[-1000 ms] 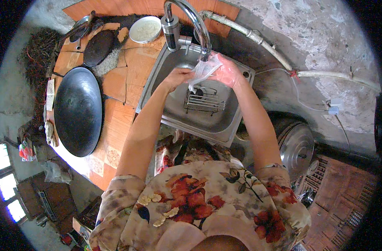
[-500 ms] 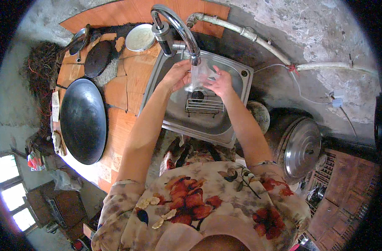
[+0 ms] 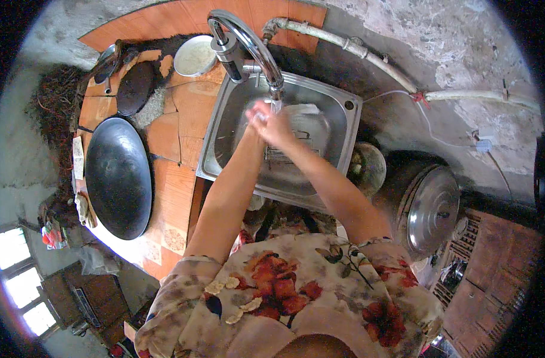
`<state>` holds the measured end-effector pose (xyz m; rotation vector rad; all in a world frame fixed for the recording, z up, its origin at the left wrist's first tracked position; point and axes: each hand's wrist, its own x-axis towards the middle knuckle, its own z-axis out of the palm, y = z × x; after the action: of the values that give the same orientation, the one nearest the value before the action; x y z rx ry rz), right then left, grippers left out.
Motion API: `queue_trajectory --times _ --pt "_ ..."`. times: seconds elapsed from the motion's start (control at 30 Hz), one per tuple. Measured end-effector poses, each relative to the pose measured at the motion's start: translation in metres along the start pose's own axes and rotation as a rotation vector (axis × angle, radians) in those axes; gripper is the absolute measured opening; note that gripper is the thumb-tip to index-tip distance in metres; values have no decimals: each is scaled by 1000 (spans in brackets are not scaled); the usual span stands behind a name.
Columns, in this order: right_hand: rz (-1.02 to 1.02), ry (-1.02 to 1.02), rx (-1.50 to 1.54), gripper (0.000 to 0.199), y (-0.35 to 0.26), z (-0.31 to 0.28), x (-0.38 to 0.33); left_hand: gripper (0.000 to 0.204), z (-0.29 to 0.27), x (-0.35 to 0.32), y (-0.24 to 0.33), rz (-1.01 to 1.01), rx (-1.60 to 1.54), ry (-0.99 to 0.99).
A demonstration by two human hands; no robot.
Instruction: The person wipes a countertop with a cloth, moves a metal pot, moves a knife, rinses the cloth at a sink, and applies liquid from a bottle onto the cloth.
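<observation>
Meeting beneath the curved faucet [image 3: 228, 58], the left hand [image 3: 258, 114] and right hand [image 3: 276, 129] are closed together over the sink [image 3: 347, 134]; whether anything is held cannot be told. For a thorough rinse, both should probably be turned through the stream [image 3: 276, 106], backs included.

Two hands [image 3: 275, 127] were seen. One tap [image 3: 228, 58], one sink [image 3: 335, 101], one large wok [image 3: 118, 179] and three window panes [image 3: 25, 289] were counted.
</observation>
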<state>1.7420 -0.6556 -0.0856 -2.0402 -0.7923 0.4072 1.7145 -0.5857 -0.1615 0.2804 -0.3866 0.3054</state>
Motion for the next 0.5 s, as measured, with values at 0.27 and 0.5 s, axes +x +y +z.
queue_trajectory --times 0.27,0.5 --pt "495 -79 980 21 27 -54 25 36 -23 18 32 -415 284 1039" --pt "-197 -108 410 29 -27 -11 -22 40 -41 -8 30 -358 461 808"
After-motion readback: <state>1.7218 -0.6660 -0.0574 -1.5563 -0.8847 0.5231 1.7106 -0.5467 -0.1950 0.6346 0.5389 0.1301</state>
